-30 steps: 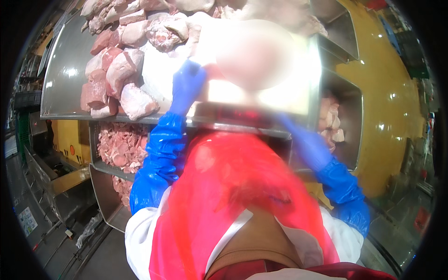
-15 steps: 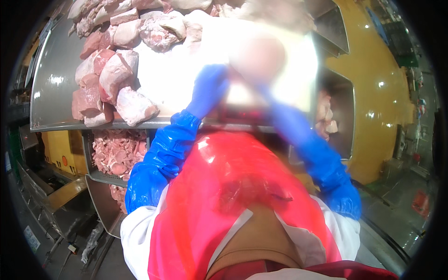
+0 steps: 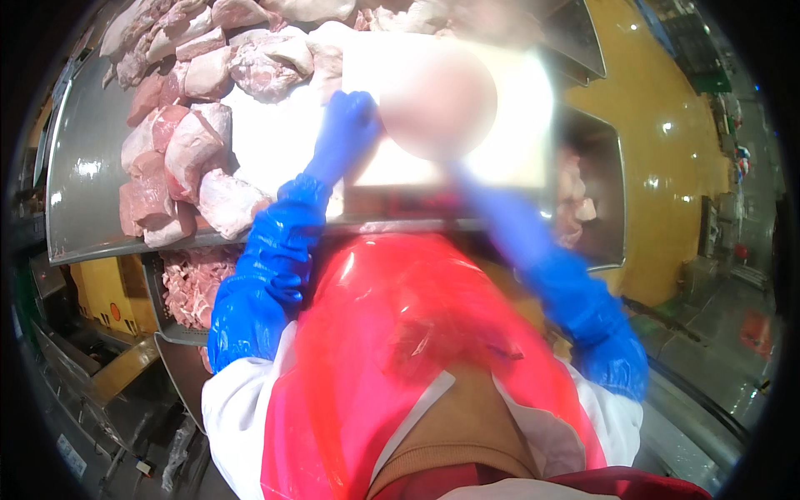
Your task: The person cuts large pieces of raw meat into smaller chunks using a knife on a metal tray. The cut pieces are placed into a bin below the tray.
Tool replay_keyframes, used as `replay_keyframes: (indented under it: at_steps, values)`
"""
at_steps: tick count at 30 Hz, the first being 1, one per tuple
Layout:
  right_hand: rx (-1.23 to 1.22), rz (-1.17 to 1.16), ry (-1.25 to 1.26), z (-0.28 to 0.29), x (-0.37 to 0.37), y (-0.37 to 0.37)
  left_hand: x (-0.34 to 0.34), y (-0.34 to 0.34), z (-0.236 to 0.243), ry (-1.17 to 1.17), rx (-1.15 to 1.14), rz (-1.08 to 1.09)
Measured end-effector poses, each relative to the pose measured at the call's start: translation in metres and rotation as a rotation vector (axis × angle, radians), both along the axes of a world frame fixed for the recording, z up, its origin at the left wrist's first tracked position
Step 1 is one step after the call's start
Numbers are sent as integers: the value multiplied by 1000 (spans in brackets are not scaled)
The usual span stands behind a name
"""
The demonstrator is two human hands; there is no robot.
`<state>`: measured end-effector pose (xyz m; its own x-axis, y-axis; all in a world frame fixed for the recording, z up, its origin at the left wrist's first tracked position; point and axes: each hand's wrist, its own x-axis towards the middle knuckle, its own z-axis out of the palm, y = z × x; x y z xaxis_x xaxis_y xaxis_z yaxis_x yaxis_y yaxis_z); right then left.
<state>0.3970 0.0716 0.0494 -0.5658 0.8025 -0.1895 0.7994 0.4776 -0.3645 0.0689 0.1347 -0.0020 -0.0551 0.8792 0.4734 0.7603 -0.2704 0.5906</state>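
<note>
My left hand (image 3: 347,125), in a blue glove, is closed at the left edge of the white cutting board (image 3: 521,158). What its curled fingers grip, if anything, I cannot make out. My right hand (image 3: 477,185), also gloved in blue, is smeared and overexposed at the board's front edge, and its fingers are hidden. A round blurred pinkish patch (image 3: 439,100) covers the middle of the board and hides whatever lies between the hands. Left of my left hand, large raw meat cuts (image 3: 200,146) lie along the steel table (image 3: 83,179).
More meat pieces (image 3: 283,62) line the table's far side. At the right stands a steel bin (image 3: 604,167) holding pale chunks, with another steel bin (image 3: 575,37) beyond it. Below the table's left front edge is a crate of meat trimmings (image 3: 196,287). The yellow floor (image 3: 667,167) is at right.
My left hand has moved left and slightly away from me, and my right hand has shifted a little left. The view has tilted slightly.
</note>
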Motion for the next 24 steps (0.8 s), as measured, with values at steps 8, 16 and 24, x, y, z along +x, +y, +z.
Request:
replay_keyframes:
  at_steps: [8, 16, 24]
  values:
    - [116, -46, -57, 97, 87, -41, -24, 35, -5, 212, -119, -157]
    - [-105, -438, 585, 59, -2, -24, -89, 81, -19, -909, -380, -127]
    - [-271, -419, 991, -6, -37, -3, -183, -162, 197, -1415, 205, -8]
